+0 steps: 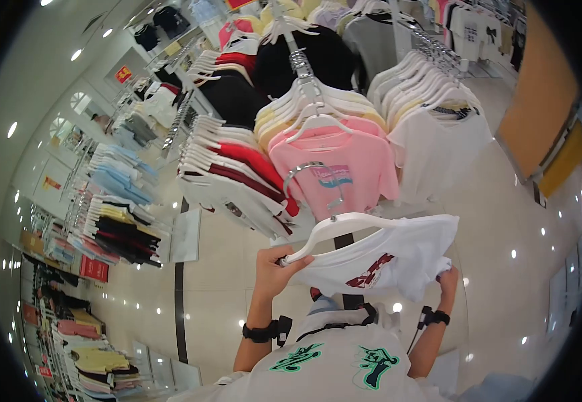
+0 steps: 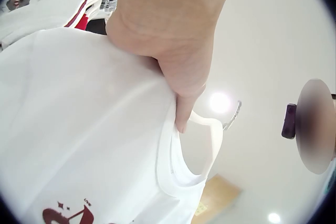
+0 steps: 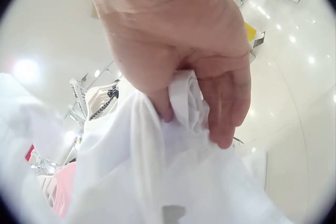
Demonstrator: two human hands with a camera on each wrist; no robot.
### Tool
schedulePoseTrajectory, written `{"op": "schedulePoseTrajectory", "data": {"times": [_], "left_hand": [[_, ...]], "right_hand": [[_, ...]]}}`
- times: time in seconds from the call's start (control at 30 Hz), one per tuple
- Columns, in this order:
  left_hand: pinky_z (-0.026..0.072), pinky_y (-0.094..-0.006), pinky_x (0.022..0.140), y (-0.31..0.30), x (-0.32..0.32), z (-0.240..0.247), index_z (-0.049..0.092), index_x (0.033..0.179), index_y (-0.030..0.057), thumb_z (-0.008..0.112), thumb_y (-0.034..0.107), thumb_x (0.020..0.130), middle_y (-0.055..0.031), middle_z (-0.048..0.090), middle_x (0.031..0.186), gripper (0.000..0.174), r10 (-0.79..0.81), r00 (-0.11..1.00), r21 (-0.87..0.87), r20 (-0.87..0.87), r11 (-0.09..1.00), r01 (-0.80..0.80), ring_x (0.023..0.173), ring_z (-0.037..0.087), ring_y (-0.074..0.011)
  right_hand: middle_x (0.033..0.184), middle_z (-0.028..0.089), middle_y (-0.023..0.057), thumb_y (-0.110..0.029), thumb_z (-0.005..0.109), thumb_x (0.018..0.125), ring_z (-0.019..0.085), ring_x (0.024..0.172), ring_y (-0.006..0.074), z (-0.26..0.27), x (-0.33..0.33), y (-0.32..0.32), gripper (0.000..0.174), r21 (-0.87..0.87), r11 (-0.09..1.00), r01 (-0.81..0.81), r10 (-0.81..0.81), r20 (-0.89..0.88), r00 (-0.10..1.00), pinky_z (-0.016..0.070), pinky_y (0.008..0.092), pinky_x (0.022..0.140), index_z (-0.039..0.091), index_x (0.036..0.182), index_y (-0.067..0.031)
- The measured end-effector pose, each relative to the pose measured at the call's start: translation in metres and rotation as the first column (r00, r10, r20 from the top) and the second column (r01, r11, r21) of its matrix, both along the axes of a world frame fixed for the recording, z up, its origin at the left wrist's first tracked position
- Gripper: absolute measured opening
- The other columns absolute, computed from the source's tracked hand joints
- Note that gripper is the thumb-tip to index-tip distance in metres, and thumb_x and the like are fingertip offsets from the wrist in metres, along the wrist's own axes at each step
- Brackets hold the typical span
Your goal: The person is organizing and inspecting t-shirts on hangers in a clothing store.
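Note:
A white T-shirt (image 1: pixel 411 258) with a dark red print (image 1: pixel 371 271) is held up in front of the body, a white hanger (image 1: pixel 348 222) with a metal hook at its neckline. My left hand (image 1: pixel 274 273) grips one arm of the hanger together with the shirt's shoulder. In the left wrist view, the thumb (image 2: pixel 182 113) of that hand lies over the collar edge. My right hand (image 3: pixel 184 40) pinches a bunched fold of the shirt's white cloth (image 3: pixel 182 103) between thumb and fingers, at the shirt's far right side in the head view.
Just beyond the shirt stands a rack with pink T-shirts (image 1: pixel 364 161) at its front. White shirts (image 1: pixel 438 151) hang on its right, red and white ones (image 1: pixel 237 174) on its left. More clothes racks (image 1: pixel 120 228) line the left side. Glossy tile floor (image 1: pixel 224 295) surrounds the rack.

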State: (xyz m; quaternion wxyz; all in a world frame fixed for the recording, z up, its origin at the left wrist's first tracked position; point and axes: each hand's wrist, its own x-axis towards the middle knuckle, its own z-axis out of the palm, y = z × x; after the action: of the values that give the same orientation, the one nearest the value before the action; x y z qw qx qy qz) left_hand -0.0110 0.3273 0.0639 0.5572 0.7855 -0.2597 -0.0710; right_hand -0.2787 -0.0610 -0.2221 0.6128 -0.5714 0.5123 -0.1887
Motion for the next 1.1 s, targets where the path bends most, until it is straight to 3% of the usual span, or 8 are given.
{"op": "schedulePoseTrajectory", "data": {"times": [0.1, 0.3, 0.43, 0.47, 0.53, 0.67, 0.97, 1.1], "left_hand": [[0.0284, -0.0253, 0.050, -0.007, 0.000, -0.009, 0.063, 0.064, 0.0003, 0.090, 0.016, 0.077, 0.0049, 0.047, 0.056, 0.034, -0.036, 0.999, 0.007, -0.004, 0.999, 0.036, 0.056, 0.041, -0.0038], [0.0243, -0.0284, 0.049, -0.009, 0.001, -0.004, 0.055, 0.059, 0.0027, 0.089, 0.016, 0.073, 0.0051, 0.038, 0.056, 0.040, -0.059, 0.973, 0.227, 0.225, 0.974, 0.007, 0.056, 0.034, -0.0052], [0.0245, -0.0286, 0.049, 0.003, 0.006, -0.008, 0.055, 0.061, 0.0009, 0.091, 0.015, 0.071, 0.0022, 0.037, 0.054, 0.040, 0.013, 0.986, 0.165, 0.164, 0.986, -0.041, 0.054, 0.033, -0.0068], [0.0245, -0.0286, 0.049, 0.008, 0.008, -0.013, 0.055, 0.061, 0.0009, 0.091, 0.015, 0.071, 0.0022, 0.037, 0.054, 0.040, 0.007, 0.988, 0.149, 0.155, 0.988, -0.030, 0.054, 0.033, -0.0068], [0.0231, -0.0279, 0.050, 0.018, 0.010, -0.023, 0.052, 0.060, 0.0004, 0.088, 0.010, 0.071, 0.0035, 0.036, 0.056, 0.039, 0.032, 0.995, 0.137, 0.098, 0.990, -0.046, 0.055, 0.031, -0.0065], [0.0226, -0.0274, 0.052, -0.001, -0.006, -0.030, 0.050, 0.061, 0.0006, 0.085, 0.007, 0.071, 0.0054, 0.035, 0.058, 0.037, 0.043, 0.999, 0.101, 0.025, 0.994, -0.045, 0.057, 0.031, -0.0059], [0.0264, -0.0253, 0.054, -0.031, 0.005, -0.002, 0.065, 0.069, -0.0010, 0.085, 0.007, 0.072, 0.0070, 0.048, 0.061, 0.022, -0.004, 0.999, -0.072, 0.055, 0.997, 0.008, 0.060, 0.040, -0.0039], [0.0275, -0.0253, 0.055, -0.028, 0.006, 0.007, 0.067, 0.071, -0.0018, 0.085, 0.008, 0.073, 0.0063, 0.051, 0.064, 0.021, -0.016, 0.999, -0.048, 0.030, 0.999, 0.018, 0.061, 0.041, -0.0040]], "right_hand": [[0.103, 0.074, 0.0090, -0.009, 0.054, 0.089, 0.070, 0.087, 0.0192, -0.015, 0.009, 0.011, 0.028, -0.162, 0.986, -0.037, -0.003, -0.240, 0.971, 0.0552, 0.0340, 0.078, 0.071, 0.109, -0.0005], [0.109, 0.074, 0.0098, -0.006, 0.052, 0.089, 0.070, 0.093, 0.0206, -0.049, 0.035, 0.027, 0.032, -0.255, 0.947, -0.195, 0.218, 0.067, 0.974, 0.0552, 0.0341, 0.082, 0.071, 0.114, -0.0011], [0.112, 0.074, 0.0103, -0.005, 0.050, 0.089, 0.071, 0.097, 0.0215, -0.063, 0.046, 0.030, 0.035, -0.422, 0.860, -0.286, 0.392, 0.189, 0.900, 0.0552, 0.0341, 0.085, 0.071, 0.117, -0.0015], [0.112, 0.074, 0.0103, -0.005, 0.050, 0.089, 0.071, 0.097, 0.0215, -0.045, 0.040, 0.011, 0.035, -0.433, 0.856, -0.283, 0.387, 0.174, 0.905, 0.0552, 0.0341, 0.085, 0.071, 0.117, -0.0015], [0.120, 0.072, 0.0099, -0.005, 0.050, 0.092, 0.069, 0.107, 0.0214, 0.031, 0.029, -0.015, 0.037, 0.032, 0.999, -0.023, 0.007, 0.438, 0.899, 0.0551, 0.0347, 0.091, 0.068, 0.125, -0.0030], [0.123, 0.071, 0.0089, -0.008, 0.050, 0.097, 0.068, 0.109, 0.0203, 0.115, 0.023, -0.023, 0.034, -0.015, 0.964, 0.265, -0.229, 0.456, 0.860, 0.0561, 0.0361, 0.092, 0.066, 0.127, -0.0029], [0.117, 0.071, 0.0106, -0.008, 0.053, 0.098, 0.069, 0.109, 0.0197, 0.133, 0.043, -0.003, 0.032, -0.171, 0.968, 0.185, -0.041, 0.617, 0.786, 0.0554, 0.0334, 0.092, 0.065, 0.125, 0.0031], [0.118, 0.071, 0.0107, -0.012, 0.052, 0.101, 0.069, 0.110, 0.0202, 0.178, 0.012, -0.001, 0.031, -0.112, 0.952, 0.286, -0.143, 0.660, 0.738, 0.0557, 0.0341, 0.092, 0.065, 0.124, 0.0038]]}}
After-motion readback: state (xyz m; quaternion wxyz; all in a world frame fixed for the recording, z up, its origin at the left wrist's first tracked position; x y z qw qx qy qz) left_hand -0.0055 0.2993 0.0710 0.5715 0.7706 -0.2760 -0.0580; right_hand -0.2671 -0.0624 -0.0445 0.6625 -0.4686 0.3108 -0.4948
